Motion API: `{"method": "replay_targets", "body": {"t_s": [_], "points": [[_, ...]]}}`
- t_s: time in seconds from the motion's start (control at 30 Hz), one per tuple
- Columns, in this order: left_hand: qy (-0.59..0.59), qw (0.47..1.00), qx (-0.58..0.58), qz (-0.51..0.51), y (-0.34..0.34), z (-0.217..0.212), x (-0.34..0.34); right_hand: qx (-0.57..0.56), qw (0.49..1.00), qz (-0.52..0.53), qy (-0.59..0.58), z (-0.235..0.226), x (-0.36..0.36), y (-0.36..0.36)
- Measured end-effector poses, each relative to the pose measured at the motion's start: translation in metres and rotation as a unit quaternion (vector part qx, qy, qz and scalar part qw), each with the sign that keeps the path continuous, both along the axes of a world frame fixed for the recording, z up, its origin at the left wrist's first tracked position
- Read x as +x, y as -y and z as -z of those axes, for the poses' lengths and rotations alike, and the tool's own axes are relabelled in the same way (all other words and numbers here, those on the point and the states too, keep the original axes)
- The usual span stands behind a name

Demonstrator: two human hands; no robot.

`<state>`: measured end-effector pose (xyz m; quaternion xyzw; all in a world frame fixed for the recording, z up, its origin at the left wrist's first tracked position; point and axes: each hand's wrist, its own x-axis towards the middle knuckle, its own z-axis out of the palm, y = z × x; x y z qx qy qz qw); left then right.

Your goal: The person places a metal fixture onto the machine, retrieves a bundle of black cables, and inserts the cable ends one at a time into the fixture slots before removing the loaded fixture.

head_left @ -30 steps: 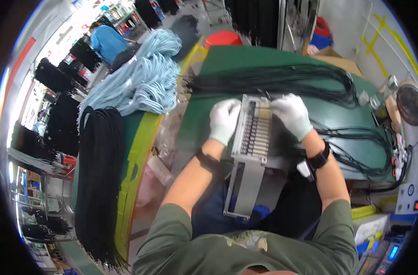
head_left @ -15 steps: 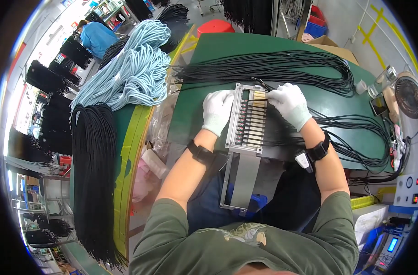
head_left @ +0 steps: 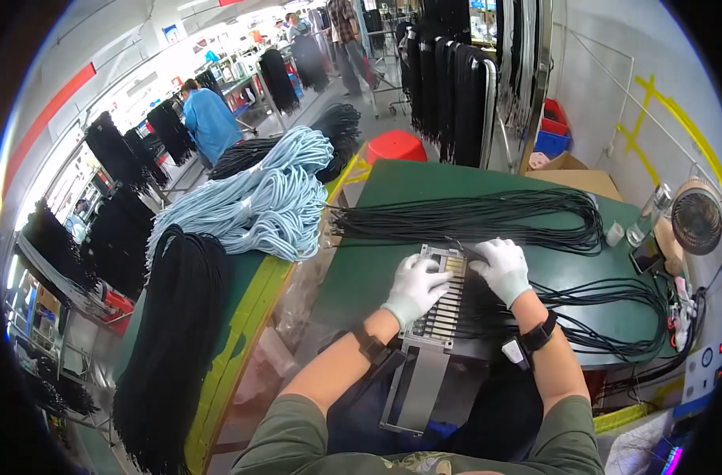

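A metal fixture (head_left: 430, 342) with a row of slots stands at the near edge of the green table, several black cable ends lying side by side in it. My left hand (head_left: 415, 291), in a white glove, lies over the fixture's left side, its thumb and fingers apart. Off the fixture's far right corner, my gloved right hand (head_left: 503, 267) has its fingers bent together around a thin black cable; its fingertips are partly hidden. A flat grey metal plate (head_left: 422, 388) extends from the fixture toward my lap.
Bundled black cables (head_left: 487, 214) lie across the green table (head_left: 400, 178), with looped cables (head_left: 630, 305) at right. Light blue cables (head_left: 258, 198) and a black bundle (head_left: 175, 332) cover the left bench. A small fan (head_left: 697, 218) stands right. A person in blue (head_left: 210, 119) works farther off.
The view has tipped up, so the table sits lower and more of the room shows. My left hand has moved from the fixture's left edge onto its slots. My right hand stays near the far end.
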<state>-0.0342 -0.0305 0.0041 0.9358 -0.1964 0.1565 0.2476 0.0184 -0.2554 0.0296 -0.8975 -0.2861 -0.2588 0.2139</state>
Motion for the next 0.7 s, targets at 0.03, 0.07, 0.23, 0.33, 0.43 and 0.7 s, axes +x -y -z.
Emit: {"method": "replay_targets", "body": {"t_s": [0.03,0.07,0.23,0.33,0.43,0.7], "points": [[0.003,1.000,-0.011,0.004,0.002,0.001,0.002,-0.021,0.999,0.032,0.005,0.005,0.006,0.003],[0.003,1.000,-0.023,0.009,0.003,0.004,0.003,-0.043,0.997,0.064,0.007,0.012,0.010,0.006],[0.050,0.999,0.002,0.020,0.003,0.015,0.011,-0.073,0.993,0.088,-0.029,0.022,0.033,0.019],[0.010,0.999,-0.009,0.038,0.002,0.002,0.005,-0.032,0.998,0.041,-0.042,0.012,0.040,0.032],[-0.033,0.998,-0.036,0.050,0.004,-0.008,-0.002,-0.025,0.994,0.003,-0.106,-0.006,0.025,0.022],[-0.040,0.997,-0.042,0.046,0.004,-0.003,-0.007,-0.092,0.978,0.040,-0.181,-0.009,0.007,0.024]]}}
